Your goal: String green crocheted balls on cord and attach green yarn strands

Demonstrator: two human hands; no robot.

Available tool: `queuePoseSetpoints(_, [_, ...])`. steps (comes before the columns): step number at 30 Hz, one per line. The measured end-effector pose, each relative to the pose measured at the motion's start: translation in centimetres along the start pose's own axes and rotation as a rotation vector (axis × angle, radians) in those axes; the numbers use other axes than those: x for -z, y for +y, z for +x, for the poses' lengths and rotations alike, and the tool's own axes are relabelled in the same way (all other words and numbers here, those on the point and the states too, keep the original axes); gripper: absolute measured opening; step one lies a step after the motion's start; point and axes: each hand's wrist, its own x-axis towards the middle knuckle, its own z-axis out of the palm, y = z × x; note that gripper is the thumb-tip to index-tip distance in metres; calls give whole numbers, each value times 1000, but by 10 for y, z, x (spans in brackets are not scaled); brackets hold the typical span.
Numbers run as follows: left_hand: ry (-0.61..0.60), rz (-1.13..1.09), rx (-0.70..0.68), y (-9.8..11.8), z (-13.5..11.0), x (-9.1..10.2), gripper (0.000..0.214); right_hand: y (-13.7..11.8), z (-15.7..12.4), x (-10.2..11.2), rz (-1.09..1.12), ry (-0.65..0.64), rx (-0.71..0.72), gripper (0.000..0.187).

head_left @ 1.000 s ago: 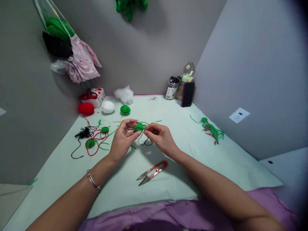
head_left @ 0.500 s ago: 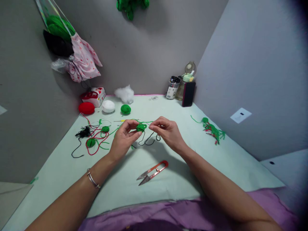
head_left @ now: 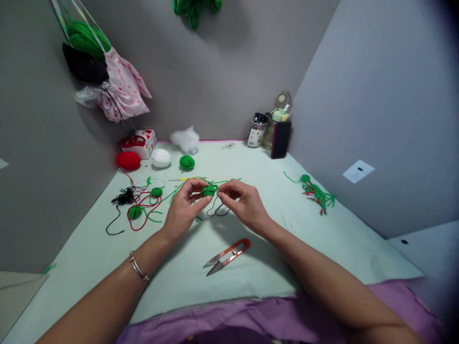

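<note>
Head view — left hand (head_left: 182,208) pinching green yarn piece (head_left: 208,191); right hand (head_left: 245,203) pinching just beside — what, cannot tell.

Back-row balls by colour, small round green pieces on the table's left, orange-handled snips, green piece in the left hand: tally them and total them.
Red ball: 1
White ball: 1
Green ball: 1
Small round green pieces: 2
Orange-handled snips: 1
Green piece in the left hand: 1
Total: 7
</note>
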Motion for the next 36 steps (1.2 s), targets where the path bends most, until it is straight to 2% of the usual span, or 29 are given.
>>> queuePoseSetpoints(3, [-30, -43, 43, 0, 0, 0, 25, -3, 1, 3, 87, 23, -76, 11])
queuePoseSetpoints(8, [-77, -191, 113, -2, 0, -1, 28, -6, 1, 0, 218, -105, -216, 17])
queuePoseSetpoints(11, [-94, -236, 136, -2, 0, -3, 26, -5, 1, -2, 262, -105, -249, 18])
queuePoseSetpoints(24, [-9, -323, 175, -3, 2, -7, 30, -5, -2, -6, 263, -112, -201, 15])
queuePoseSetpoints(30, [63, -249, 145, -3, 2, -3, 33, -6, -1, -4, 321, -139, -221, 19])
queuePoseSetpoints(36, [32, -225, 133, -5, 4, 2, 32, -6, 2, 4, 404, -95, -199, 21])
